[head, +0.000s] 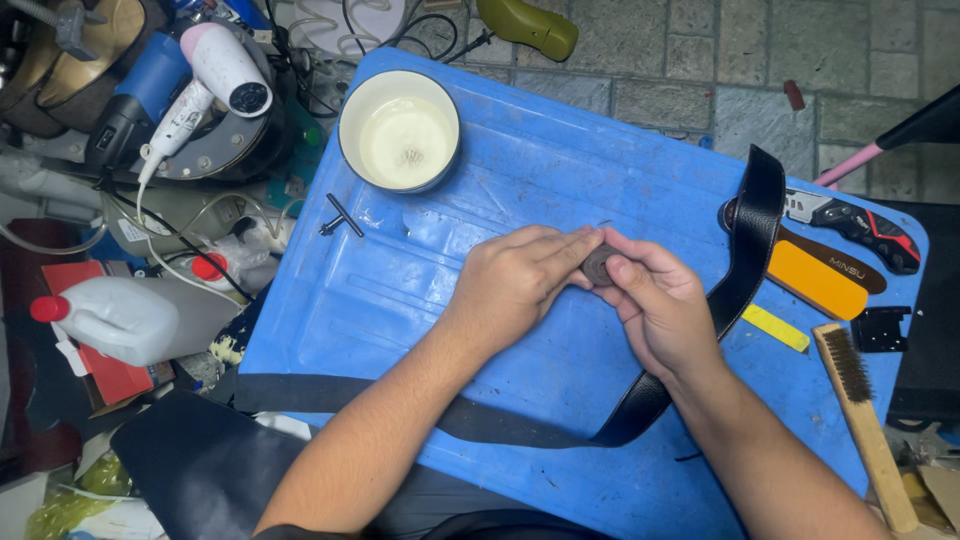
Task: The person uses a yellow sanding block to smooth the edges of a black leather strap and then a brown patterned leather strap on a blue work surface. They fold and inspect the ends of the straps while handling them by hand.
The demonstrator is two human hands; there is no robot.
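My left hand [515, 280] and my right hand [655, 305] meet over the middle of a blue plastic board [520, 180]. Between their fingertips they pinch a small dark grey round piece [598, 264]. A long black leather strap [745, 255] curves under my right wrist, running from the board's right edge down and across its front edge toward the left.
A white bowl with pale liquid [400, 130] and a small black T-shaped key [340, 215] lie at the board's back left. A utility knife [860, 225], an orange block [815, 280], a yellow strip [775, 327] and a wire brush [865, 420] sit right. A hair dryer [215, 75] and a white jug [130, 315] are left.
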